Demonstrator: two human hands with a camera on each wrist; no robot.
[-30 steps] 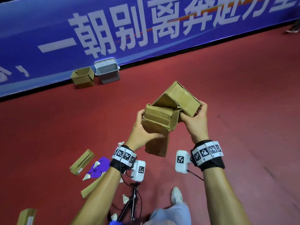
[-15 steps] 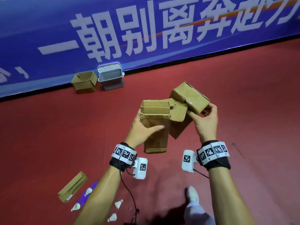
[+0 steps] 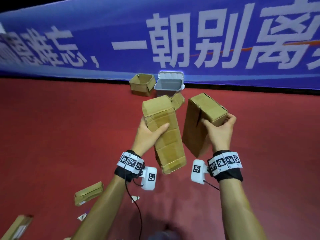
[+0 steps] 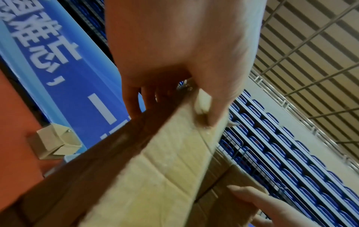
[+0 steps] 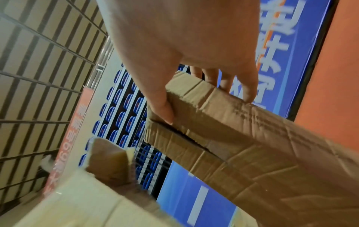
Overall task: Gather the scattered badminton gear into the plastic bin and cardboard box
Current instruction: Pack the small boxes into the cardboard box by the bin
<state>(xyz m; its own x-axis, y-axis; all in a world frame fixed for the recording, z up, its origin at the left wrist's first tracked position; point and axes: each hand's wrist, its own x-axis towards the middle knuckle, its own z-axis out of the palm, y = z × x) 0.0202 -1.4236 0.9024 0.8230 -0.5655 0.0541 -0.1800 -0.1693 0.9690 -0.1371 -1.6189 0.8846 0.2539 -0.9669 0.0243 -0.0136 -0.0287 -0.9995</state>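
Note:
My left hand [image 3: 149, 130] grips a long brown carton [image 3: 166, 134] near its upper end, thumb across the taped front; the same carton [image 4: 155, 161] fills the left wrist view. Beside it my right hand [image 3: 220, 129] grips a second long carton [image 3: 195, 125] at its top end, seen close as the carton [image 5: 242, 130] in the right wrist view. The two cartons stand upright, slightly apart. Ahead on the red floor, against the blue banner, sit an open cardboard box [image 3: 142, 84] and, to its right, a grey plastic bin [image 3: 168, 85] with its lid up.
More long cartons lie on the red floor at lower left [image 3: 89, 193] and at the bottom left corner [image 3: 15, 227]. White shuttlecocks [image 3: 135, 199] lie near my left forearm. The blue banner wall [image 3: 155, 40] closes off the far side.
The two cartons, earlier pressed together and angled, now stand apart and upright, one in each hand. The view has moved closer to the box and bin.

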